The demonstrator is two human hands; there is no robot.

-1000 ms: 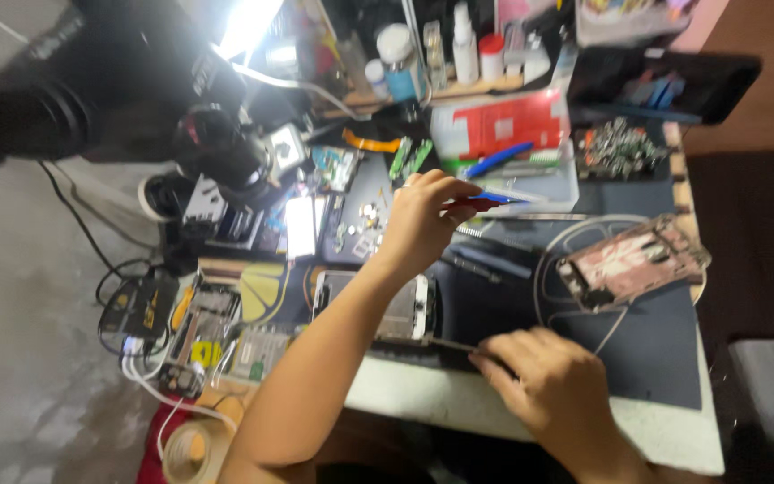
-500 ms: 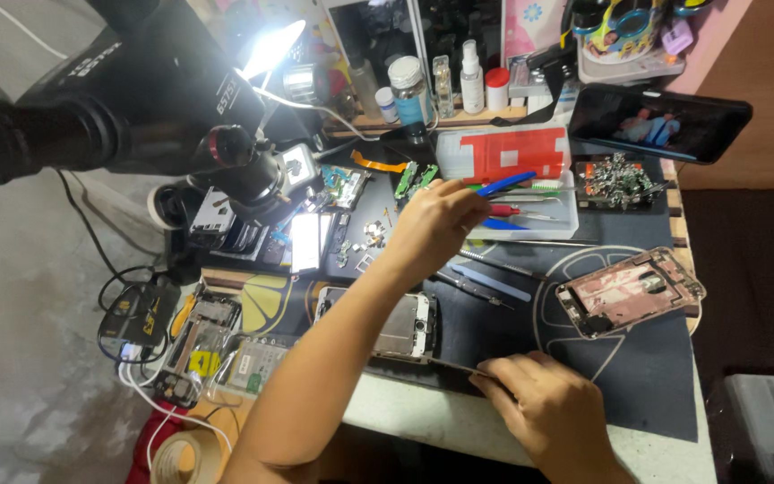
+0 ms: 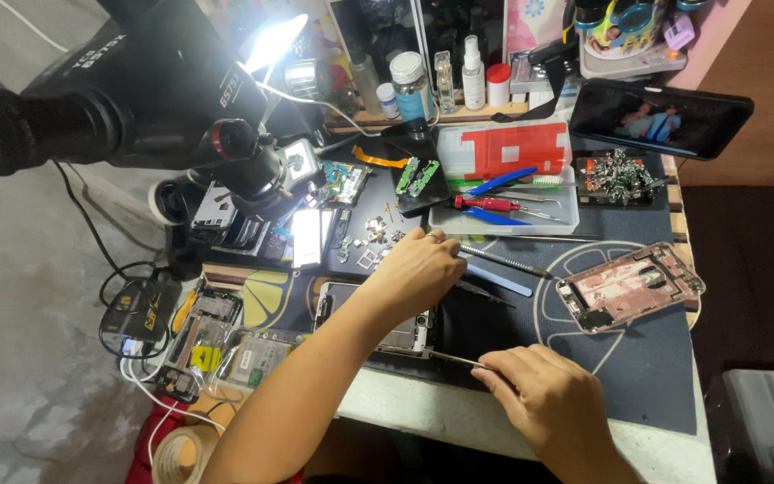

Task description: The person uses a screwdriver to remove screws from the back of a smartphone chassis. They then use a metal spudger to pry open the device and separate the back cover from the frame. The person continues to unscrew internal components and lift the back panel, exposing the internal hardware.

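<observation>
My left hand [image 3: 416,269] hovers palm down over the dark work mat [image 3: 656,376], fingers curled, just above an opened phone [image 3: 405,333] with its insides showing. Whether it holds anything is hidden under the fingers. My right hand [image 3: 544,401] sits near the bench's front edge, pinching a thin metal tool [image 3: 452,358] whose tip points left at the phone's lower edge. Slim pry tools [image 3: 502,262] lie on the mat right beside my left fingertips.
A black microscope with a bright lamp [image 3: 226,152] stands at left. Behind are a clear tray of tools [image 3: 505,184], bottles [image 3: 411,85] and a dark phone showing a picture [image 3: 660,116]. A pink phone frame [image 3: 629,287] lies right; chargers and boards [image 3: 194,336] lie left.
My left hand has drawn back from the tool tray toward the opened phone. My right hand keeps the thin tool at the phone's edge.
</observation>
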